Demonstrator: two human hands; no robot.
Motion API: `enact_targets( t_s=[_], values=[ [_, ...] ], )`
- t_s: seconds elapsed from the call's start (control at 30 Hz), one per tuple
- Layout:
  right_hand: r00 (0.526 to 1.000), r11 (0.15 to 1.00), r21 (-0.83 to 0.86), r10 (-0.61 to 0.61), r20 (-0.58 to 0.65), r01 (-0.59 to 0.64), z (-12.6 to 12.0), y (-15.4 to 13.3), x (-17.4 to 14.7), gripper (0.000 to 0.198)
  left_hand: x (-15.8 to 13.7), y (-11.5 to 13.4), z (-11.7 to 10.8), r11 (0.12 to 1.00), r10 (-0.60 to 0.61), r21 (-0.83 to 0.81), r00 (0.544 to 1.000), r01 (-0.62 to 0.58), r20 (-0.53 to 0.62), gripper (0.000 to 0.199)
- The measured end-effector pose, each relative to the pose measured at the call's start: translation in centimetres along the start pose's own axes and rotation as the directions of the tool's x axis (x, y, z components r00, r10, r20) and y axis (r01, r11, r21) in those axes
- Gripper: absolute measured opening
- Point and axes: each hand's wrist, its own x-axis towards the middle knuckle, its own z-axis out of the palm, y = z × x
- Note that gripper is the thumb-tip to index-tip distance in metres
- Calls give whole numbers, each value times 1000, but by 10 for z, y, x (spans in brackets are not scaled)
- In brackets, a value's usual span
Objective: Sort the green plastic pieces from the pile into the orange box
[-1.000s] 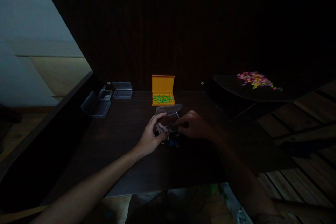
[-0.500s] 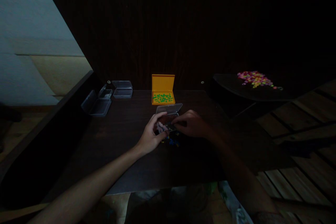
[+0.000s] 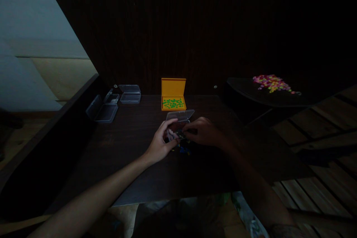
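Observation:
My left hand (image 3: 163, 139) is wrapped round the left side of a clear plastic box (image 3: 182, 122), fingers behind and thumb in front. The box's hinged lid (image 3: 181, 114) stands raised at the back. At the box's right side is my right hand (image 3: 202, 131), its fingertips pinched together over the opening. Whatever they hold is too small and dark to make out. Small blue and yellow pieces (image 3: 184, 150) lie on the table just in front of the box. Behind it stands an open orange box (image 3: 173, 87) with small green pieces (image 3: 173, 103) in its base.
Several clear boxes with raised lids, among them one (image 3: 130, 98) at the back and another (image 3: 107, 113) nearer, stand on the left of the dark table (image 3: 125, 178). A pile of pink, yellow and red beads (image 3: 272, 82) lies on a rounded shelf (image 3: 242, 89) at right.
Both hands keep almost the same place at the clear box. The right fingertips have shifted very slightly over its opening.

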Motion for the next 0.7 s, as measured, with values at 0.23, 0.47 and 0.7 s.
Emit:
enact_targets(
  t_s=[0.23, 0.47, 0.7],
  values=[
    [999, 1000, 19, -17, 29, 17, 2, -1, 0, 17, 1, 0, 1, 1000, 17, -14, 1000, -17, -7, 59],
    [1000, 999, 16, -30, 6, 29, 3, -3, -1, 19, 1, -2, -1, 1000, -4, -24, 1000, 4, -2, 60],
    [998, 998, 55, -42, 46, 39, 1, -4, 0, 22, 1, -2, 0, 1000, 5, -14, 1000, -5, 0, 59]
  ],
)
